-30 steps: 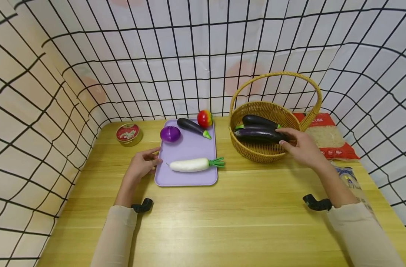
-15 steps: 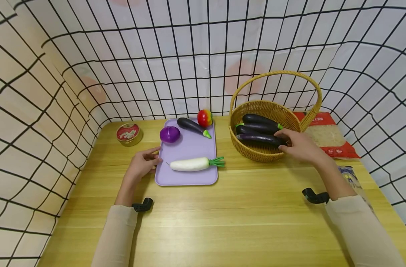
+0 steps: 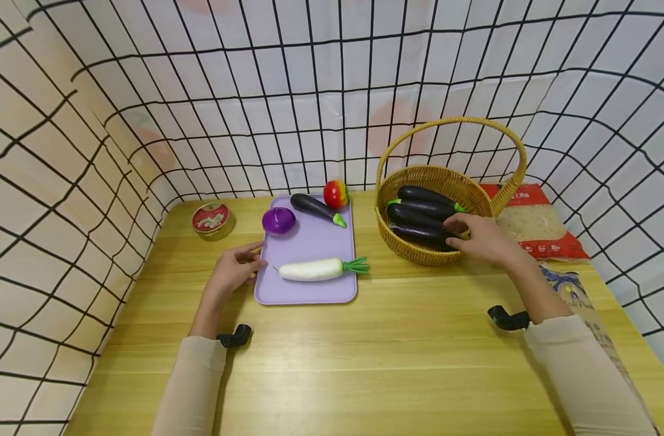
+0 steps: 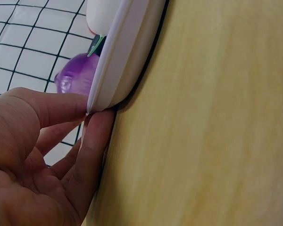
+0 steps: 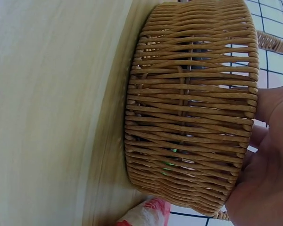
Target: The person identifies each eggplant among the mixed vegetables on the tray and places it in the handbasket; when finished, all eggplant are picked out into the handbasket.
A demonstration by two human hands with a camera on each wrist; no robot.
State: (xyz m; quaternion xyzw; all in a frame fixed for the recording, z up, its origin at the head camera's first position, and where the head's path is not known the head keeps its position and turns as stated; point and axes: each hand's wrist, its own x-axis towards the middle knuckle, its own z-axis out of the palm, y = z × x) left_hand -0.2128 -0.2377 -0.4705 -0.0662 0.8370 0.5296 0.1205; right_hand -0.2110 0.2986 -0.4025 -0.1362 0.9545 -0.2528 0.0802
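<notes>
My left hand point(image 3: 232, 270) pinches the left rim of a lilac tray point(image 3: 310, 241); in the left wrist view thumb and fingers point(image 4: 97, 134) meet at that rim. On the tray lie a white radish point(image 3: 311, 270), a purple onion-like vegetable point(image 3: 279, 221), a dark eggplant point(image 3: 311, 206) and a red-and-yellow fruit point(image 3: 335, 194). My right hand point(image 3: 481, 237) reaches over the front right rim of a wicker basket point(image 3: 414, 249) and grips the right end of the frontmost eggplant point(image 3: 419, 236). Several eggplants lie side by side behind it. In the right wrist view the basket wall point(image 5: 193, 103) hides most of them.
A round tin point(image 3: 212, 220) with a red lid stands left of the tray. Right of the basket lie a red-and-clear food bag point(image 3: 534, 221) and a blue-marked bag point(image 3: 574, 293), partly behind the right arm. The basket's tall handle point(image 3: 457, 120) arches overhead. Grid-patterned cloth surrounds the wooden table point(image 3: 365, 363).
My right hand has lowered the eggplant toward the front of the basket, shifting slightly left and down, so the eggplants behind show more. My left hand stays at the tray rim.
</notes>
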